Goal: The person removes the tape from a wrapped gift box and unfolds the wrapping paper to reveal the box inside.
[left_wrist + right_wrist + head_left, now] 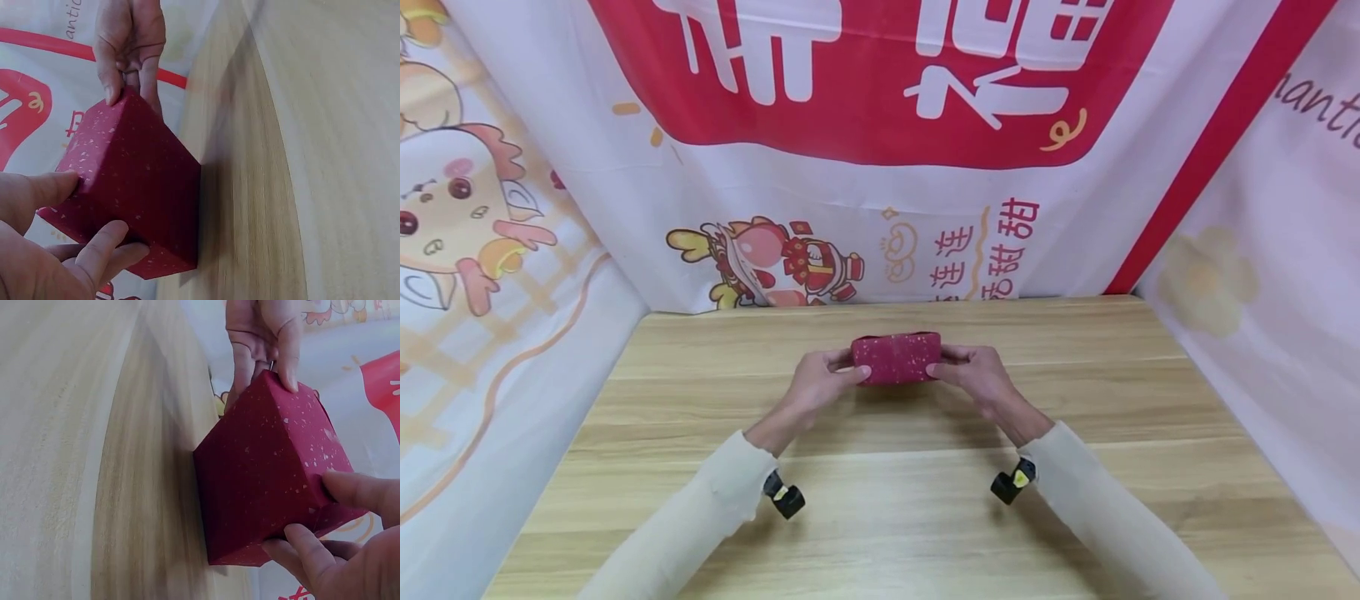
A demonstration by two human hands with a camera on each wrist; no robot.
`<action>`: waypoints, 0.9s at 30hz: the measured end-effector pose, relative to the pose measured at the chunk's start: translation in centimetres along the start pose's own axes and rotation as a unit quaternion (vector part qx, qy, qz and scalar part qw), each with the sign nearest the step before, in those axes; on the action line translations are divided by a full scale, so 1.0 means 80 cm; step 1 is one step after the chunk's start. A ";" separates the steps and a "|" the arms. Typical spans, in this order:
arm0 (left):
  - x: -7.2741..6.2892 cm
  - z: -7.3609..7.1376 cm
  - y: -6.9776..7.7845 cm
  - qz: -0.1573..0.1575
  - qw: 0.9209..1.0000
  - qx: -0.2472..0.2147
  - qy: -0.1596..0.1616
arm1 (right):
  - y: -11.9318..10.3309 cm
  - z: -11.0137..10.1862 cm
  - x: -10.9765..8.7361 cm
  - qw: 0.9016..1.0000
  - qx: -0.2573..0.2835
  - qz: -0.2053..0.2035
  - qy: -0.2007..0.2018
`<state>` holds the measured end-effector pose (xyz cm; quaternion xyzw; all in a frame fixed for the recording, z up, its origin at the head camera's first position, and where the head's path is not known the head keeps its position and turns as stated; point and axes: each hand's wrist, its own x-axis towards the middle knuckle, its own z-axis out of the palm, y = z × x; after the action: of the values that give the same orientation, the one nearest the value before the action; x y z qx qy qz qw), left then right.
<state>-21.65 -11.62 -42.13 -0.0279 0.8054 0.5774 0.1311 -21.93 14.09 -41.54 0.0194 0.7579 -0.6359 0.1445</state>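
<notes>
A dark red box (897, 360) with pale flecks is held between both hands near the back of the wooden table. My left hand (825, 380) grips its left end, thumb on the upper front face and fingers around the side. On the opposite end my right hand (976, 377) has the same kind of grip. In the left wrist view, the box (140, 181) shows its flecked faces, with an edge close to the tabletop. The right wrist view has the box (262, 469) tilted in the picture; whether it touches the table is hard to tell.
The light wooden table (895, 517) runs back to a white printed cloth (820, 175) with a large red patch. Printed cloths also hang at the left (497, 333) and right (1262, 317). A small black camera is strapped to each wrist.
</notes>
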 end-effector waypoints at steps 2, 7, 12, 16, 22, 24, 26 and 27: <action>-0.001 0.001 -0.001 0.000 1.000 -0.014 -0.004 | 0.002 -0.002 0.000 1.000 -0.003 0.008 -0.013; 0.001 0.001 -0.007 -0.009 0.997 -0.064 -0.036 | 0.010 -0.008 0.004 0.998 -0.001 0.034 -0.048; 0.004 0.001 -0.010 -0.018 0.994 -0.097 -0.046 | 0.014 -0.010 0.006 0.997 0.015 0.050 -0.058; 0.004 0.003 -0.010 -0.031 0.994 -0.098 -0.039 | 0.016 -0.010 0.005 0.996 0.014 0.053 -0.064; 0.004 0.006 -0.014 -0.049 0.995 -0.082 -0.029 | 0.023 -0.014 0.006 0.994 0.013 0.062 -0.091; 0.005 0.008 -0.018 -0.055 0.996 -0.068 -0.023 | 0.029 -0.014 0.007 0.994 0.011 0.063 -0.089; 0.006 0.011 -0.023 -0.060 0.997 -0.050 -0.019 | 0.036 -0.013 0.007 0.995 0.008 0.063 -0.082; 0.006 0.012 -0.024 -0.060 0.997 -0.043 -0.018 | 0.039 -0.012 0.008 0.995 0.007 0.063 -0.075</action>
<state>-21.54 -11.31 -44.34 -0.0717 0.7742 0.6030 0.1785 -22.07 15.50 -44.56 0.0202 0.7379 -0.6301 0.2411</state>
